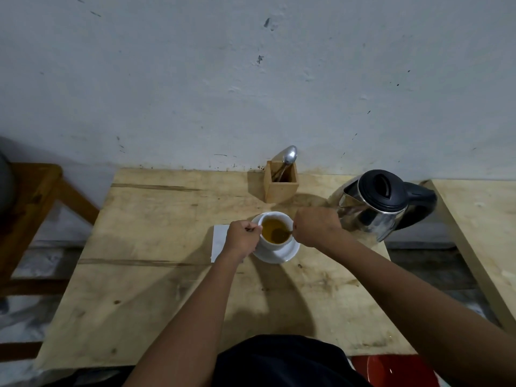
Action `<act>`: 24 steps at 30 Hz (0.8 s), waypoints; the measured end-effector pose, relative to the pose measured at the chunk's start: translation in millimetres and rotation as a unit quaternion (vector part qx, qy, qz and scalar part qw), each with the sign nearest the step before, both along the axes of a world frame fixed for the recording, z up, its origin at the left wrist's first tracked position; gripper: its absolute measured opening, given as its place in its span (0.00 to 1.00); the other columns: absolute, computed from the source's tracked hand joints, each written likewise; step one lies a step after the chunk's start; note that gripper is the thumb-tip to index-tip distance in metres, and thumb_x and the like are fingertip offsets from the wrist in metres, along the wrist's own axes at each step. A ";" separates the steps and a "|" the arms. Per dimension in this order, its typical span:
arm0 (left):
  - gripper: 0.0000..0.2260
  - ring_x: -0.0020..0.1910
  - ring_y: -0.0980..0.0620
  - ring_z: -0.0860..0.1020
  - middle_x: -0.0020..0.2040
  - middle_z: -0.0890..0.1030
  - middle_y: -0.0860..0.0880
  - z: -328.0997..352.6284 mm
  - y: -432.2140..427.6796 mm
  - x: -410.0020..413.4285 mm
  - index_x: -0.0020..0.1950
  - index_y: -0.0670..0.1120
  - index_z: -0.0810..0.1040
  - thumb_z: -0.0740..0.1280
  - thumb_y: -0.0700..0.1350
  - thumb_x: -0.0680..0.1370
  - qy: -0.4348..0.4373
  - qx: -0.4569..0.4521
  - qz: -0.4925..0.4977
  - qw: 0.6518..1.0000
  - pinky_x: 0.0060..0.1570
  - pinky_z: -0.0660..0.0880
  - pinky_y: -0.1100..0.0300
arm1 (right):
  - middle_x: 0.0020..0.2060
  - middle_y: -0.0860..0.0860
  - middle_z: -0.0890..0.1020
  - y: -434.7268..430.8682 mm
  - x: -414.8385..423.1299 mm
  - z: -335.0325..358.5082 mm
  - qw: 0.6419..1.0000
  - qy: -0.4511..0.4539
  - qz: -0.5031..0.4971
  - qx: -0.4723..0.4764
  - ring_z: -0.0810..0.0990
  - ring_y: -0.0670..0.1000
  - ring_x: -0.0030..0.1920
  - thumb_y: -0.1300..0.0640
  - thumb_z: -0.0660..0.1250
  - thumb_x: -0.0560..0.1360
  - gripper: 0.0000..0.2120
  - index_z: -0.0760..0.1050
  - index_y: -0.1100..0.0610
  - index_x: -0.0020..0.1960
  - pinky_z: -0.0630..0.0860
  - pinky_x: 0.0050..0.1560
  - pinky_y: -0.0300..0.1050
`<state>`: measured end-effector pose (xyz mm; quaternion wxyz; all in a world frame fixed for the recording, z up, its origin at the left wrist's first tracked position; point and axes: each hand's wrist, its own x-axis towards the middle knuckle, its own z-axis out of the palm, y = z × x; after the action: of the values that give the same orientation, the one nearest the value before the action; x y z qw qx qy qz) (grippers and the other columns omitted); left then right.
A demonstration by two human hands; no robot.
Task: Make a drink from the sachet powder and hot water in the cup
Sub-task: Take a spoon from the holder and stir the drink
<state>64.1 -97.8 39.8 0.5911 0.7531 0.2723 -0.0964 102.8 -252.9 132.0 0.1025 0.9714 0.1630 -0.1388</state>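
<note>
Both hands [242, 238] at cup [275, 231], spoon [282, 233] inside.

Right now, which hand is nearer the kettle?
Right. The right hand sits between the cup and the kettle, just beside the kettle's body; the left hand is beyond the cup.

A pale grey-white plastered wall [251, 79] fills the upper half of the view, marked with small dark specks, chips and scuffs. Along its foot runs a dirty, stained line. A light, unfinished wooden table [156, 289] stands against it, its top streaked with dark grain lines and stains. To the left stands an orange-brown wooden chair frame [33, 208]; to the right, a second pale wooden surface [480, 233]. The floor [25, 317] is mottled grey. Light is dim, casting soft shadows.
</note>
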 end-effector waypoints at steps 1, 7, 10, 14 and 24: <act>0.05 0.39 0.45 0.80 0.37 0.80 0.47 0.2 -0.2 -0.2 0.41 0.47 0.79 0.68 0.44 0.77 -0.002 0.003 -0.001 1.000 0.46 0.81 0.48 | 0.28 0.47 0.71 1.7 0.3 0.0 1.000 0.007 0.002 0.003 0.69 0.46 0.27 0.52 0.63 0.77 0.16 0.64 0.52 0.32 0.69 0.32 0.41; 0.04 0.44 0.43 0.81 0.39 0.81 0.46 1.8 0.7 -2.0 0.43 0.45 0.80 0.68 0.44 0.77 -0.002 0.008 -0.008 1.000 0.48 0.80 0.48 | 0.29 0.48 0.72 10.8 -0.4 -3.0 0.999 -0.040 0.032 0.001 0.74 0.48 0.30 0.52 0.62 0.79 0.12 0.68 0.54 0.37 0.73 0.32 0.42; 0.06 0.43 0.43 0.80 0.37 0.80 0.46 2.5 1.1 -2.1 0.40 0.47 0.80 0.69 0.44 0.76 -0.003 0.008 -0.010 1.000 0.49 0.80 0.46 | 0.34 0.49 0.76 9.4 4.6 -0.4 0.998 -0.056 0.033 -0.014 0.78 0.49 0.35 0.54 0.64 0.78 0.09 0.70 0.55 0.40 0.76 0.36 0.42; 0.07 0.39 0.45 0.80 0.36 0.81 0.46 3.0 1.5 -2.0 0.39 0.47 0.80 0.68 0.43 0.77 -0.005 0.005 -0.008 1.000 0.47 0.81 0.47 | 0.38 0.50 0.80 5.5 11.5 -0.7 0.999 -0.025 0.040 -0.014 0.77 0.48 0.35 0.50 0.67 0.75 0.08 0.75 0.55 0.43 0.72 0.32 0.41; 0.05 0.32 0.47 0.79 0.34 0.79 0.46 2.2 2.4 -1.6 0.42 0.45 0.79 0.68 0.43 0.77 0.002 -0.006 -0.009 1.000 0.45 0.82 0.46 | 0.35 0.50 0.80 6.8 15.9 -6.0 0.996 -0.059 0.058 -0.040 0.78 0.48 0.33 0.53 0.64 0.76 0.09 0.76 0.55 0.39 0.77 0.34 0.43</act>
<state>62.5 -95.4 42.0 0.5944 0.7516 0.2662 -0.1049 118.7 -246.1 126.0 0.1585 0.9619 0.2074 -0.0816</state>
